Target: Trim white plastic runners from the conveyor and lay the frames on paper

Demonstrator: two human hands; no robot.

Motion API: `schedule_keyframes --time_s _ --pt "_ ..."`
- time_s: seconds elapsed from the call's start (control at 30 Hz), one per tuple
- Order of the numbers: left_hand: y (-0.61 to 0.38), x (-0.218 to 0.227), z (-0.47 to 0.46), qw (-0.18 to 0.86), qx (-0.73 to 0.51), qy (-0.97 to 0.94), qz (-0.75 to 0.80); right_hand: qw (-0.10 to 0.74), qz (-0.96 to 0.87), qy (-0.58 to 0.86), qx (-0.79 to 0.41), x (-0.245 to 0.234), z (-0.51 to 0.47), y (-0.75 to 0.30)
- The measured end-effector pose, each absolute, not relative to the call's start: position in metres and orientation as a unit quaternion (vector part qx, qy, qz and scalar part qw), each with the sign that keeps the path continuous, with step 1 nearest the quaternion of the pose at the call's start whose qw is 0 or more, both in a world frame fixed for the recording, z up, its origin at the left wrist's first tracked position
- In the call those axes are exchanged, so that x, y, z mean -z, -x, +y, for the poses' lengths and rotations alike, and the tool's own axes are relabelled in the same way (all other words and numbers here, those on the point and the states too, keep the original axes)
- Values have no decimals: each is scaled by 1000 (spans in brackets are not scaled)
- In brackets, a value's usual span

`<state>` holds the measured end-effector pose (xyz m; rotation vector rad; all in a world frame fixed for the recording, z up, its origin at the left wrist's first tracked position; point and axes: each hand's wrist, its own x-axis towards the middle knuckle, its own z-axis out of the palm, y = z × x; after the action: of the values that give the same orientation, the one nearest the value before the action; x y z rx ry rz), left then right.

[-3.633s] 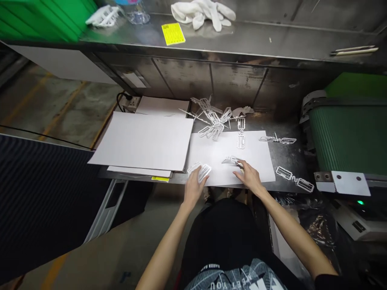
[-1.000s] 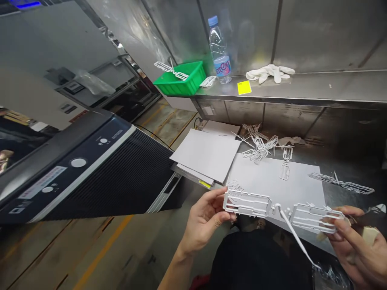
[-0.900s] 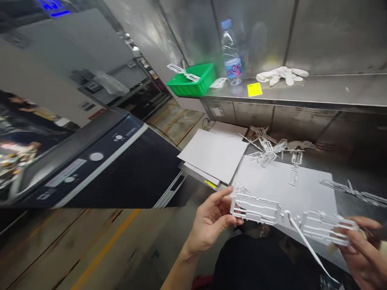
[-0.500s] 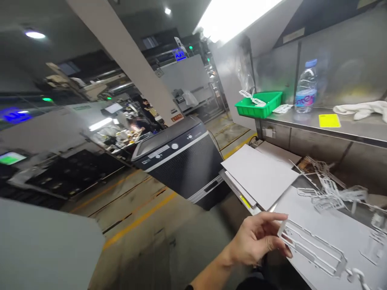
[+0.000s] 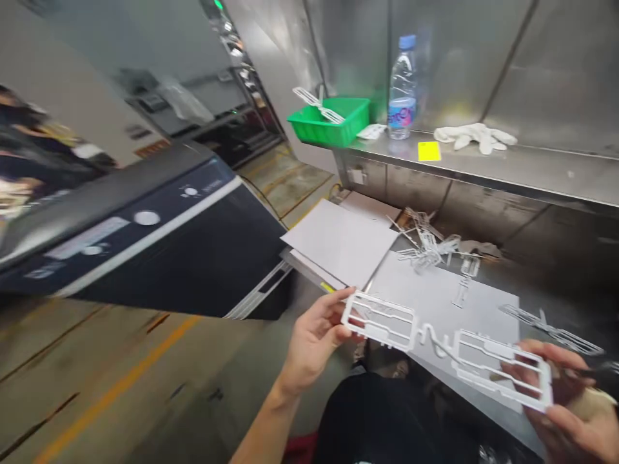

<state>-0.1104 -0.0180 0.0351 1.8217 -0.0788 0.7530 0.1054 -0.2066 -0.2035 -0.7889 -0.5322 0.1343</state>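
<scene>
Head view showed me the white frame (image 5: 457, 350) stretched between left hand (image 5: 312, 341) and right hand (image 5: 583, 428), fingers pinched on either end; I judged it a holding-up step, next needing steady support.

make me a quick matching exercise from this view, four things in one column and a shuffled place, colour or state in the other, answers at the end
Things
1. bottle
2. note
3. bin
4. nearest frame

Descriptions
A. green, with a white piece sticking out over the rim
B. held by the left hand and the right hand
C. yellow, flat on the shelf
D. clear, with a blue cap

Pairs: 1-D, 2-C, 3-A, 4-B
</scene>
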Motion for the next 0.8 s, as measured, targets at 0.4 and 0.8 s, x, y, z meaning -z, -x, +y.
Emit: schedule_keyframes --time_s 0.4,0.8 --pt "111 -23 -6 441 -336 -830 53 928 -319 144 -128 166 -196 -92" --pt "118 -24 2 393 -375 -832 116 891 -325 316 2 126 -191 -77"
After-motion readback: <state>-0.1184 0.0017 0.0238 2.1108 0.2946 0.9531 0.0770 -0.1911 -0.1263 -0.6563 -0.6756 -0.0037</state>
